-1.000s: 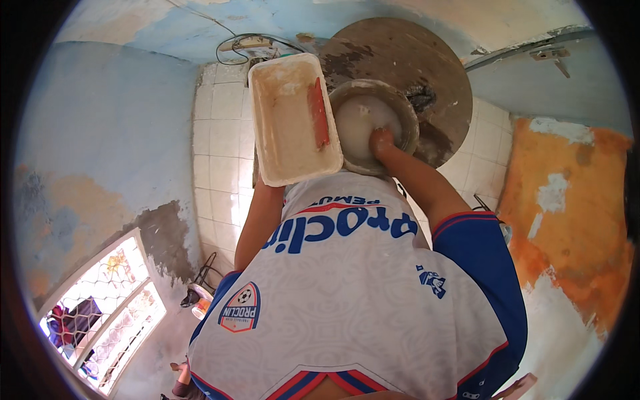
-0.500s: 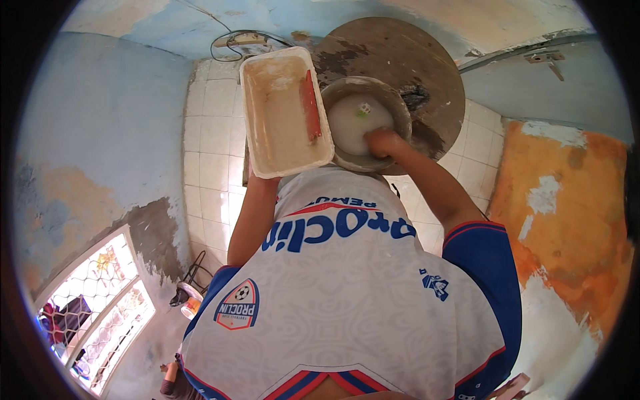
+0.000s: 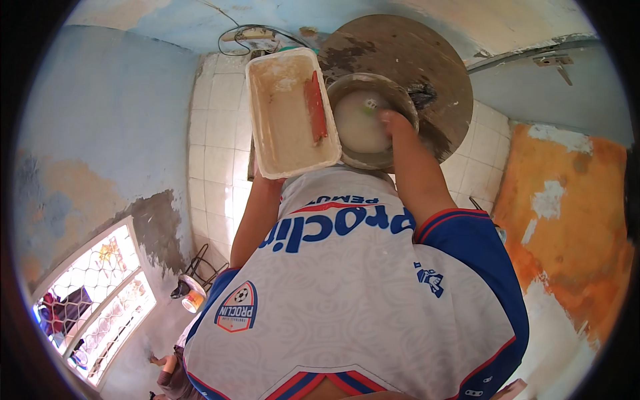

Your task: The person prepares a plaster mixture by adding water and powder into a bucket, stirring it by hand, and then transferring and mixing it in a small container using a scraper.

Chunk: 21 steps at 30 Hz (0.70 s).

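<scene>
1. Tray (image 3: 287, 127), white and paint-smeared, rests on my left hand (image 3: 267, 181); grip hidden, I cannot tell.
2. My right hand (image 3: 395, 122) dips into the bucket (image 3: 347, 93), fingers seemingly curled on something pale.
3. Loading paint; next needs a steady lift across, I judge.

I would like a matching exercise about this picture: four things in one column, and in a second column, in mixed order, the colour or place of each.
Things:
1. rectangular tray
2. round bucket
3. right hand
4. flat tool in the tray

Descriptions:
A. red, lying along the tray's right side
B. at the bucket's rim, over the whitish mix
C. whitish and smeared, held up from below on the left
D. round, holding a pale liquid, in front of a round brown board

Pairs: 1-C, 2-D, 3-B, 4-A
</scene>
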Each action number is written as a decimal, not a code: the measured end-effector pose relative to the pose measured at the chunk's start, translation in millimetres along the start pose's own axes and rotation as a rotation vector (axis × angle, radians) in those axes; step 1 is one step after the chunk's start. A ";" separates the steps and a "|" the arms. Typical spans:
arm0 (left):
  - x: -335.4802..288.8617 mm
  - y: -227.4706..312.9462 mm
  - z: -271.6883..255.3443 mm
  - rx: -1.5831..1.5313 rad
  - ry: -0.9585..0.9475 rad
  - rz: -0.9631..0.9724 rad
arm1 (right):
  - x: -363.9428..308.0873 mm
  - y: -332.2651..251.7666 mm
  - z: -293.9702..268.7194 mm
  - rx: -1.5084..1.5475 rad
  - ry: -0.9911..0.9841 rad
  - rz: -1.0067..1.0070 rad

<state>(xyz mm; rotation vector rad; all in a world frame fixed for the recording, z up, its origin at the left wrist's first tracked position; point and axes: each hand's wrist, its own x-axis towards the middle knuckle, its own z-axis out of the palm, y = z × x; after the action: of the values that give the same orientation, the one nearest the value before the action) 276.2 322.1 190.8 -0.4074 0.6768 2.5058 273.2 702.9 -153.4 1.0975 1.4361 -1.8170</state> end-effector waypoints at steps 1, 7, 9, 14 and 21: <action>0.8 -0.2 -0.5 0.004 0.000 0.000 | 1.9 -2.2 -5.5 -0.015 -0.002 0.052; -22.0 -0.1 2.4 -0.007 0.051 0.051 | -48.7 -26.1 35.3 0.123 -0.022 0.118; -8.9 4.0 19.9 0.022 0.011 -0.009 | -41.3 -32.8 33.8 0.032 0.090 0.209; -39.2 -3.2 53.8 0.022 0.013 -0.012 | -108.0 -56.7 79.6 -0.065 0.084 0.122; -33.0 -5.4 88.7 -0.010 -0.104 -0.082 | -207.7 -122.1 70.0 -0.878 0.077 -0.272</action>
<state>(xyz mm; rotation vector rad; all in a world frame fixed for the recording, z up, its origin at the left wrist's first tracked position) 293.0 360.7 275.8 -0.2998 0.5949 2.4351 258.4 656.2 92.6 0.5295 2.1903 -1.0595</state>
